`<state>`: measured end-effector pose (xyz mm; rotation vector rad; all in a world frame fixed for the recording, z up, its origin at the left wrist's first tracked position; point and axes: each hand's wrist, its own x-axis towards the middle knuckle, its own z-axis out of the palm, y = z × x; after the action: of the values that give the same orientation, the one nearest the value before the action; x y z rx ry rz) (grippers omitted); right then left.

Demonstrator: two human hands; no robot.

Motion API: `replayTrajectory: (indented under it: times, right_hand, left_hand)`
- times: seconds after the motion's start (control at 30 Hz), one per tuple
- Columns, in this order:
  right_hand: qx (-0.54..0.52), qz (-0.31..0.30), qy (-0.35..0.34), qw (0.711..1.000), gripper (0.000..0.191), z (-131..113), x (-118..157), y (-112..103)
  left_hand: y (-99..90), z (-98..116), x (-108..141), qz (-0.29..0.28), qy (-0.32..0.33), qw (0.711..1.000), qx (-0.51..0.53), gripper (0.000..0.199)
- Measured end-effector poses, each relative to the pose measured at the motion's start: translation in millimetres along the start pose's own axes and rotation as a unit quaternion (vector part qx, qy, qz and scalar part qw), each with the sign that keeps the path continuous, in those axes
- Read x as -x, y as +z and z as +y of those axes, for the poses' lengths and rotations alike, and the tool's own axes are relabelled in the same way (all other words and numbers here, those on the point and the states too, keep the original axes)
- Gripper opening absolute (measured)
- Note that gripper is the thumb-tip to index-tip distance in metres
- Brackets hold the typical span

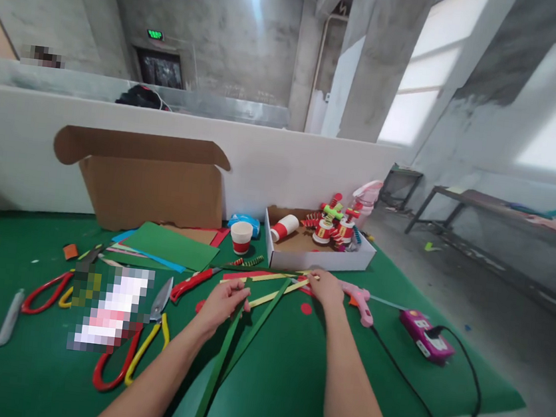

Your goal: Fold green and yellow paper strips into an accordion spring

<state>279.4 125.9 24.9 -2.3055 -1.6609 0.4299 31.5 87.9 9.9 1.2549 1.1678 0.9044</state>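
My left hand is closed on a green paper strip that runs down toward the table's near edge. A second green strip slants beside it. Yellow strips stretch between my two hands. The fingers of my right hand are pinched at the right end of the yellow strips. Red paper strips lie just behind them. A pink glue gun rests right of my right hand. Red-handled pliers or a cutter lies beyond my left hand.
Scissors and more tools lie at left. Green card sheets, a paper cup and a white box of cup figures stand behind. A magenta power block with a black cable is at right.
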Motion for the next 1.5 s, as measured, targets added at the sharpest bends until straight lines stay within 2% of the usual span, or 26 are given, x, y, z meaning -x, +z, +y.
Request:
replayTrajectory:
  times: [0.1, 0.2, 0.3, 0.37, 0.43, 0.5, 0.57, 0.63, 0.67, 0.7, 0.73, 0.8, 0.83, 0.9, 0.93, 1.0, 1.03, 1.1, 1.2, 1.27, 1.37, 1.5]
  right_hand:
    - [-0.066, 0.012, -0.035, 0.997, 0.026, 2, -6, 8]
    - [-0.093, 0.026, -0.047, 0.994, 0.032, 5, -12, 12]
    - [-0.194, 0.099, -0.055, 0.974, 0.029, 4, -14, 8]
    - [-0.338, 0.177, -0.079, 0.921, 0.027, -1, -10, 3]
    - [-0.469, 0.244, -0.112, 0.841, 0.032, -8, -3, -3]
    - [-0.543, 0.308, -0.140, 0.768, 0.033, -16, 4, -9]
    - [-0.584, 0.370, -0.148, 0.707, 0.032, -21, 9, -16]
    - [-0.628, 0.400, -0.139, 0.653, 0.029, -22, 11, -22]
    - [-0.658, 0.392, -0.136, 0.629, 0.028, -21, 11, -25]
    - [-0.691, 0.365, -0.134, 0.610, 0.028, -19, 10, -27]
    - [-0.725, 0.320, -0.133, 0.595, 0.028, -16, 9, -29]
    - [-0.783, 0.185, -0.123, 0.581, 0.030, -10, 7, -32]
    - [-0.801, 0.107, -0.112, 0.578, 0.030, -8, 7, -33]
    - [-0.813, -0.041, -0.087, 0.574, 0.027, -7, 6, -32]
    - [-0.810, -0.097, -0.078, 0.574, 0.026, -8, 7, -30]
    - [-0.790, -0.165, -0.067, 0.586, 0.025, -16, 9, -21]
    - [-0.775, -0.183, -0.067, 0.602, 0.026, -23, 12, -15]
    - [-0.726, -0.213, -0.065, 0.651, 0.030, -38, 19, 2]
    - [-0.619, -0.231, -0.099, 0.744, 0.035, -61, 36, 26]
    - [-0.558, -0.242, -0.130, 0.783, 0.035, -72, 47, 38]
    - [-0.505, -0.240, -0.156, 0.814, 0.032, -81, 57, 48]
    - [-0.482, -0.213, -0.161, 0.834, 0.028, -81, 57, 49]
  left_hand:
    - [2.5, -11, 1, -0.014, -0.004, 1.000, -0.018, 0.041]
    - [3.0, -13, 3, -0.027, -0.003, 0.999, -0.024, 0.040]
    - [0.6, -14, 5, -0.024, 0.001, 1.000, -0.011, 0.040]
    - [-1.6, -15, 4, -0.029, 0.011, 0.999, 0.009, 0.040]
    - [-3.6, -16, 3, -0.036, 0.022, 0.999, 0.019, 0.041]
    - [-5.6, -16, 2, -0.034, 0.024, 0.999, 0.019, 0.041]
    - [-8.0, -13, 2, 0.007, 0.033, 0.999, 0.027, 0.042]
    - [-10.7, -6, 5, 0.059, 0.056, 0.996, 0.047, 0.043]
    - [-11.8, -1, 9, 0.060, 0.072, 0.994, 0.052, 0.043]
    - [-12.4, 3, 13, 0.027, 0.075, 0.995, 0.061, 0.042]
    - [-12.4, 7, 18, -0.027, 0.063, 0.995, 0.075, 0.041]
    - [-10.6, 11, 26, -0.172, 0.000, 0.982, 0.075, 0.042]
    - [-9.1, 10, 29, -0.217, -0.029, 0.973, 0.069, 0.043]
    - [-6.5, 6, 28, -0.252, -0.057, 0.965, 0.046, 0.043]
    - [-6.1, 2, 25, -0.241, -0.053, 0.968, 0.036, 0.043]
    - [-7.6, -4, 17, -0.175, -0.016, 0.984, 0.016, 0.043]
    - [-9.6, -6, 13, -0.126, 0.012, 0.992, 0.005, 0.043]
    - [-14.4, -8, 7, -0.047, 0.026, 0.999, 0.006, 0.043]
    - [-19.2, -6, 4, 0.004, -0.013, 0.998, 0.055, 0.038]
    - [-19.1, -4, 5, 0.020, -0.033, 0.995, 0.088, 0.039]
    - [-15.6, -4, 7, 0.031, -0.044, 0.992, 0.111, 0.041]
    - [-11.6, -3, 8, 0.018, -0.054, 0.992, 0.114, 0.037]
